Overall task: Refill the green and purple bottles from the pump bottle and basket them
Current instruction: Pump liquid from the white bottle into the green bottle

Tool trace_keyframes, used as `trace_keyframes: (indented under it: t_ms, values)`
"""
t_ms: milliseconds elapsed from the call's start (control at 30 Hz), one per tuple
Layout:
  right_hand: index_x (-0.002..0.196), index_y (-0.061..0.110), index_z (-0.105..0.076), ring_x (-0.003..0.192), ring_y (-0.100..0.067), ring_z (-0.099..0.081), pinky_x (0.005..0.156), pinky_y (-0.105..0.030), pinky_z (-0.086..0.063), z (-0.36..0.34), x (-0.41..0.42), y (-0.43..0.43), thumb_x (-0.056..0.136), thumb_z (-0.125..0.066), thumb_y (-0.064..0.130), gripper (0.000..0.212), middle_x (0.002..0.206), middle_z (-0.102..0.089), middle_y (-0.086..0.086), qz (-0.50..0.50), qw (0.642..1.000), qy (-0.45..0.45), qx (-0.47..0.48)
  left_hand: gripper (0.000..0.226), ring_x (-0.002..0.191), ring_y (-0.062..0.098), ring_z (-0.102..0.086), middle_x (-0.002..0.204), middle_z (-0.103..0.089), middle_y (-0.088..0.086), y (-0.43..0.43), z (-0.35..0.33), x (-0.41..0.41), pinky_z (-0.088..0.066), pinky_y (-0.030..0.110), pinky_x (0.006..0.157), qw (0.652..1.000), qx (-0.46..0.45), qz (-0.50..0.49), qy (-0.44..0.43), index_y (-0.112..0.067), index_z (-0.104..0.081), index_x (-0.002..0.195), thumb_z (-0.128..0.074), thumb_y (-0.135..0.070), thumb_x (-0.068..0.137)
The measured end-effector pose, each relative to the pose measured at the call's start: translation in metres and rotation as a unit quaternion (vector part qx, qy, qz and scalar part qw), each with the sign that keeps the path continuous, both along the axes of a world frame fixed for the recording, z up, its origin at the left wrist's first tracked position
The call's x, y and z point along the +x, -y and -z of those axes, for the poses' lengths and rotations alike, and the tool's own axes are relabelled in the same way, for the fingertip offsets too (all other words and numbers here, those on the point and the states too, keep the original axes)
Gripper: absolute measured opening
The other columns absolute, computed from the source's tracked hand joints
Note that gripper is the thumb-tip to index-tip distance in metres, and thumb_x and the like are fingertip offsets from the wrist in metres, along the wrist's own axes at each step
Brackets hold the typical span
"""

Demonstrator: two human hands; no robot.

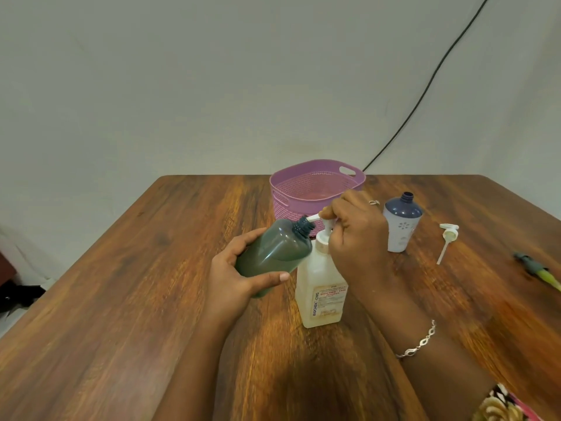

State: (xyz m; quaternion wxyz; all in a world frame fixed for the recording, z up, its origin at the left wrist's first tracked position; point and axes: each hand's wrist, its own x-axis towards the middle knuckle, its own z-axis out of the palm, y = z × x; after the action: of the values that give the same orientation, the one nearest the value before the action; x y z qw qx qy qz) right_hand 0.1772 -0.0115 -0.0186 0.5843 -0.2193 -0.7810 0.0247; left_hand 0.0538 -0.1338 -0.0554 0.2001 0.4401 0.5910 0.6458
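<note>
The left hand (239, 278) grasps the tilted green bottle (273, 253), its mouth at the pump bottle's (321, 287) spout; the right hand (355, 238) clasps the pump head.

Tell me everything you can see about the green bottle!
The dark green see-through plastic bottle has rounded shoulders and a ridged neck with no cap. It is held tilted above the brown wooden table, its mouth at the spout of the white plastic pump bottle. The left hand grips its lower body; the right hand holds the pump.
</note>
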Motion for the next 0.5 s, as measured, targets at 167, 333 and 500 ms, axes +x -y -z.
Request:
trace_keyframes:
  t_ms: [167,333,500]
  values:
    - [0.059,0.001,-0.056,0.067,-0.014,-0.039,0.053,-0.025,-0.034,0.022,-0.009,0.005,0.068,-0.039,-0.005,0.021,0.06,-0.052,-0.008,0.022,0.999,-0.035,-0.014,0.075,0.095,0.003,-0.062,0.105,-0.066,-0.009,-0.001,0.005,0.002,-0.054,0.022,0.072,1.0,-0.007,-0.003,-0.004,-0.033,-0.062,0.108,-0.081,-0.043,0.036]
    - [0.068,0.0,-0.065,0.069,-0.014,-0.044,0.058,-0.021,-0.036,0.013,0.0,0.001,0.073,-0.037,0.001,0.029,0.064,-0.056,-0.008,-0.009,0.999,-0.042,-0.016,0.075,0.095,0.002,-0.062,0.105,-0.065,-0.009,0.0,0.002,0.0,-0.055,0.022,0.074,1.0,-0.01,0.0,-0.007,-0.033,-0.062,0.109,-0.08,-0.043,0.036]
    - [0.067,0.0,-0.063,0.069,-0.014,-0.041,0.056,-0.025,-0.036,0.012,0.001,0.002,0.073,-0.038,-0.001,0.026,0.064,-0.055,-0.009,0.007,1.0,-0.018,0.006,0.075,0.094,0.0,-0.061,0.104,-0.065,-0.01,-0.001,0.0,0.001,-0.055,0.022,0.073,1.0,-0.012,-0.002,-0.007,-0.031,-0.061,0.109,-0.089,-0.026,0.038]
